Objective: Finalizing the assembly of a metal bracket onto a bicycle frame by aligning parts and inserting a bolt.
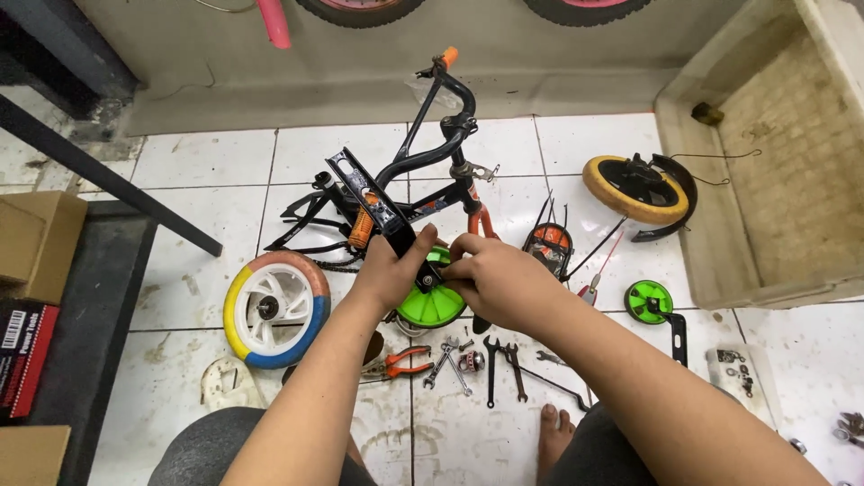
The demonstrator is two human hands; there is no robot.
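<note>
A small black and orange child's bicycle frame (432,162) lies on the white tiled floor with no wheels on it. My left hand (389,270) grips a black rear stay of the frame. My right hand (495,279) pinches a small fitting where a bright green training wheel (432,309) meets that stay. The two hands touch over the green wheel, and they hide the fastener between them.
A white wheel (273,308) with a multicoloured tyre lies at left. A tan-tyred wheel (634,187) and a second green training wheel (650,301) lie at right. Orange-handled pliers (400,363) and several wrenches (490,364) lie near my knees. Cardboard boxes (31,261) stand at left, a concrete trough (774,162) at right.
</note>
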